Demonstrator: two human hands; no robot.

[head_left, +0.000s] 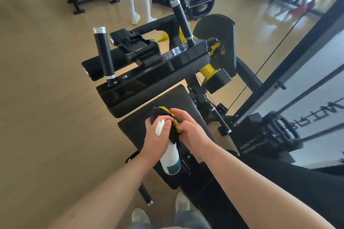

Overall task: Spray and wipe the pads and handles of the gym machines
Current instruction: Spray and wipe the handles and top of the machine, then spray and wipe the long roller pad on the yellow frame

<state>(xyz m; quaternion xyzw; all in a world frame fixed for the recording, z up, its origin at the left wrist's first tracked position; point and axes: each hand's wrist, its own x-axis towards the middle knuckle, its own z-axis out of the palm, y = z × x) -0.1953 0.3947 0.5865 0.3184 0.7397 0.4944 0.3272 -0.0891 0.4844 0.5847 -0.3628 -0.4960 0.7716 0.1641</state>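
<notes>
Spray bottle [170, 158] and black-yellow cloth [174, 132] over seat pad [134, 128] | left hand [155, 135] wraps bottle neck, right hand [188, 128] pinches cloth, hands together | step: likely readying cloth | next: part hands, spray pad, then upright handles [104, 52].

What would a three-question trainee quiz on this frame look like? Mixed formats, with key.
1. True or false: the spray bottle stands on the floor.
2. What does the right hand pinch? A) a black and yellow cloth B) a paper towel roll C) nothing
3. Fill in: ___ upright silver-capped handles rise beyond the hands.

Key
1. False: the left hand holds it above the seat pad.
2. A
3. Two
</notes>
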